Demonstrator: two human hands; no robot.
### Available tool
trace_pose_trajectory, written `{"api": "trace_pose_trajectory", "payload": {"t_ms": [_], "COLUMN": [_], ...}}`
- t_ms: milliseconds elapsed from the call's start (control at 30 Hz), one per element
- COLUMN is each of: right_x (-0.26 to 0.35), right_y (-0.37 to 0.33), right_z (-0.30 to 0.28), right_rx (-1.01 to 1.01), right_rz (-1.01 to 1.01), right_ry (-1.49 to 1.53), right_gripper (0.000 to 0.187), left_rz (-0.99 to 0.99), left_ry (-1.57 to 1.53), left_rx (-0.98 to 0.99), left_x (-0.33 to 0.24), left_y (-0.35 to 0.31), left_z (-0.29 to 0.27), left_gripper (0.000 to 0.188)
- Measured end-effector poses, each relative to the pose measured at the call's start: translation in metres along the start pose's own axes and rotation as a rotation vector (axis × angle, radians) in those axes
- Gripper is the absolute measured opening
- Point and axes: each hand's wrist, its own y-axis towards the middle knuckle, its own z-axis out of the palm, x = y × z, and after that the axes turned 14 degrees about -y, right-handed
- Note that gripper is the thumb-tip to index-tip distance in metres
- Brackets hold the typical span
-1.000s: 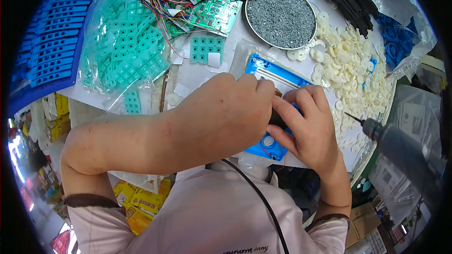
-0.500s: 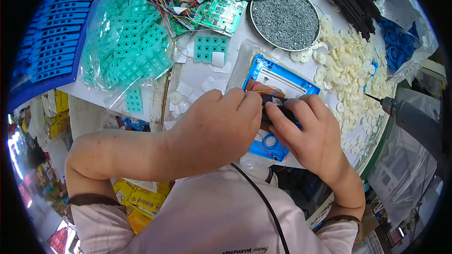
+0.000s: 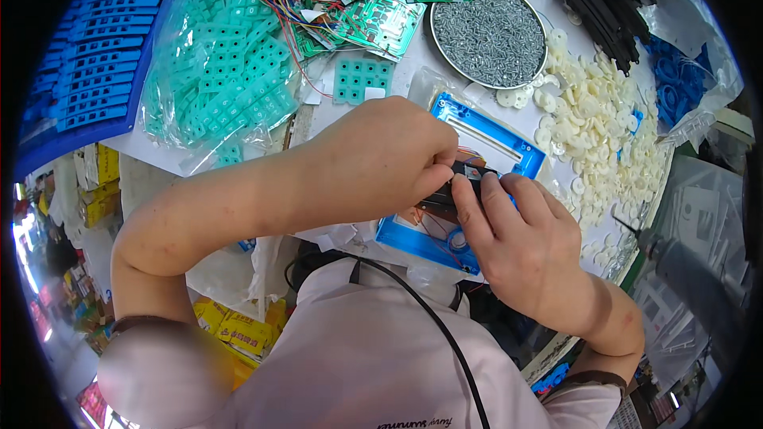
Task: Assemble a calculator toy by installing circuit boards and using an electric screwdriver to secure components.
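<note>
A blue plastic casing (image 3: 528, 160) lies on the table in front of me, with thin red and yellow wires inside it. Across its middle sits a black plastic part (image 3: 439, 202). My left hand (image 3: 393, 151) is closed in a pinch over this part's far edge; whatever lies between thumb and finger is hidden. From the other side, the fingers of my right hand (image 3: 520, 226) are bent over the black part and grip it. A small blue ring (image 3: 457, 238) shows near the casing's near end.
Beyond the casing stands a round tray of small screws (image 3: 491, 36). White plastic discs (image 3: 596, 119) spread to the right, near a power screwdriver (image 3: 675, 262). Circuit boards (image 3: 381, 24) and a bag of turquoise keypads (image 3: 226, 71) lie at the far left, beside a blue crate (image 3: 99, 56).
My left hand and forearm have moved up and away from me, uncovering the casing's near-left corner. My right hand has shifted slightly down and stays on the black part.
</note>
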Motion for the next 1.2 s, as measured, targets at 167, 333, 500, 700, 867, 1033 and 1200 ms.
{"api": "trace_pose_trajectory", "payload": {"t_ms": [167, 333, 500, 700, 867, 1033, 1200], "right_x": [0.0, 0.008, 0.011, 0.014, 0.008, -0.007, -0.008], "right_y": [0.0, 0.001, 0.0, 0.0, 0.004, -0.009, -0.023], "right_z": [0.003, -0.002, -0.002, -0.003, -0.004, 0.007, 0.007], "right_rx": [-0.022, 0.022, 0.073, 0.051, 0.057, -0.071, -0.137], "right_rz": [0.013, 0.051, 0.059, 0.063, 0.075, 0.167, 0.265], "right_ry": [0.022, -0.02, -0.033, -0.085, 0.02, 0.249, 0.379], "right_gripper": [0.04, 0.043, 0.05, 0.047, 0.047, 0.047, 0.053], "left_rz": [0.06, 0.076, -0.156, 0.009, 0.023, 0.162, 0.039], "left_ry": [0.068, 0.112, -0.003, 0.05, 0.144, 0.45, 0.709], "left_rx": [-0.041, -0.093, 0.033, -0.011, 0.204, -0.01, -0.082], "left_x": [-0.001, -0.005, -0.009, -0.003, -0.009, -0.004, 0.029], "left_y": [-0.001, -0.001, 0.005, 0.004, 0.014, 0.081, 0.126], "left_z": [0.004, 0.011, 0.001, 0.005, -0.016, -0.036, -0.014], "left_gripper": [0.012, 0.013, 0.016, 0.016, 0.014, 0.015, 0.016]}}
